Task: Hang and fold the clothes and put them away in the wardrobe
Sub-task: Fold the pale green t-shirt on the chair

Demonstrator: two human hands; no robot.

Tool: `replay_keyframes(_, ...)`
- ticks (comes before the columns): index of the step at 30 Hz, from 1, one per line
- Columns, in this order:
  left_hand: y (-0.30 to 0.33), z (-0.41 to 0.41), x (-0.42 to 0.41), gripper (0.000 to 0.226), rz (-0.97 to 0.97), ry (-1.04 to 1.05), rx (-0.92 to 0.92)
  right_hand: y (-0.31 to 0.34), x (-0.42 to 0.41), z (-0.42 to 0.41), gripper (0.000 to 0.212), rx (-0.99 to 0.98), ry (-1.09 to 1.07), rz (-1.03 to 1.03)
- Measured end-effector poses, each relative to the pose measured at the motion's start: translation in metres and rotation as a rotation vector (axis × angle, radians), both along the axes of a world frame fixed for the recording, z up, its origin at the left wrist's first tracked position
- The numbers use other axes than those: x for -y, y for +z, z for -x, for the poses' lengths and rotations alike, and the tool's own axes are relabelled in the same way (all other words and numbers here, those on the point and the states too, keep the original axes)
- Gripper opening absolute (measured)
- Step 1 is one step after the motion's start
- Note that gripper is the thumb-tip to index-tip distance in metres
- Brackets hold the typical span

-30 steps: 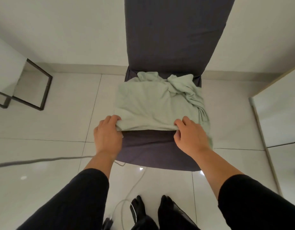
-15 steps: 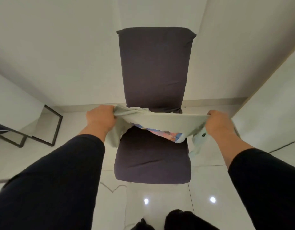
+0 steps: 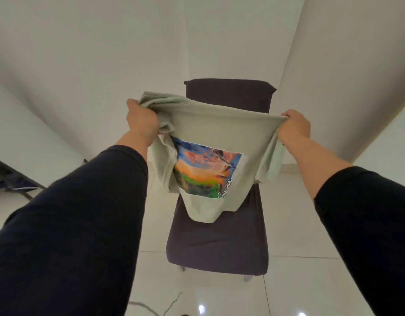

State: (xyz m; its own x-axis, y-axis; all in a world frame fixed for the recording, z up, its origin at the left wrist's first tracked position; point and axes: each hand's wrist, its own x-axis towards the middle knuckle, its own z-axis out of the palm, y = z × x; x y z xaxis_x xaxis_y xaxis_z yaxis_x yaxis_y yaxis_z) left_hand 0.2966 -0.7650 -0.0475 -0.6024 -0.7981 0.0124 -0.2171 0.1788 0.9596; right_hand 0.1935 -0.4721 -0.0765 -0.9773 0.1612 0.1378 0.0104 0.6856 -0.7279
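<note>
Pale glossy floor tiles (image 3: 311,281) and plain white walls (image 3: 83,53) fill most of the view. At the centre stands a high-backed chair in a dark purple-grey fabric cover (image 3: 217,242), its backrest toward twelve o'clock and its seat toward six.

Held up in the air in front of that chair is the pale sage-green cotton T-shirt with a bright landscape print (image 3: 210,128). It is stretched between both hands along its top edge and hangs down over the chair's backrest and the rear of the seat; whether its lowest fold touches the seat cannot be told. The print, blue above, orange in the middle and green below, carries white cursive lettering at its four o'clock edge.

Both forearms wear dark navy sleeves (image 3: 83,224). The left hand (image 3: 142,119), at ten o'clock from the print, is clenched round a bunched corner of the shirt. The right hand (image 3: 294,128), at two o'clock, grips the opposite corner with curled fingers.

A thin grey cable (image 3: 172,304) lies on the tiles at six o'clock.
</note>
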Motion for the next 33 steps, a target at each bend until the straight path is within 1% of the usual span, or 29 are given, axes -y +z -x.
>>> replay_keyframes(2,0.010,0.000,0.007,0.030,0.099,0.035,-0.068,0.009,0.011,0.001,0.042,-0.013,0.020,-0.013)
replay_keyframes(4,0.018,0.002,0.013,0.023,0.186,0.059,-0.134,0.015,0.022,0.005,0.042,-0.023,0.037,-0.005)
replay_keyframes(8,0.026,0.010,0.021,0.021,0.241,0.072,-0.213,0.021,0.037,0.014,0.044,-0.046,0.057,0.021)
replay_keyframes(14,0.013,0.039,0.029,0.022,0.242,0.000,-0.210,0.021,0.041,0.043,0.047,-0.061,0.013,0.025)
replay_keyframes(19,-0.008,0.080,0.028,0.018,0.175,-0.052,-0.187,0.014,0.034,0.075,0.048,-0.044,-0.019,0.030)
replay_keyframes(23,-0.014,0.113,0.026,0.018,0.164,-0.089,-0.199,0.024,0.026,0.105,0.046,-0.085,-0.028,-0.007)
replay_keyframes(27,-0.014,0.131,0.022,0.017,0.205,-0.139,-0.227,0.035,0.016,0.125,0.050,-0.121,-0.036,-0.045)
replay_keyframes(29,-0.020,0.133,0.019,0.016,0.235,-0.165,-0.225,0.032,0.010,0.126,0.048,-0.117,-0.045,-0.056)
replay_keyframes(31,-0.032,0.127,0.018,0.016,0.287,-0.196,-0.192,0.019,0.004,0.125,0.047,-0.089,-0.047,-0.071)
replay_keyframes(33,-0.047,0.117,0.018,0.020,0.363,-0.236,-0.116,-0.001,-0.002,0.120,0.047,-0.031,-0.049,-0.085)
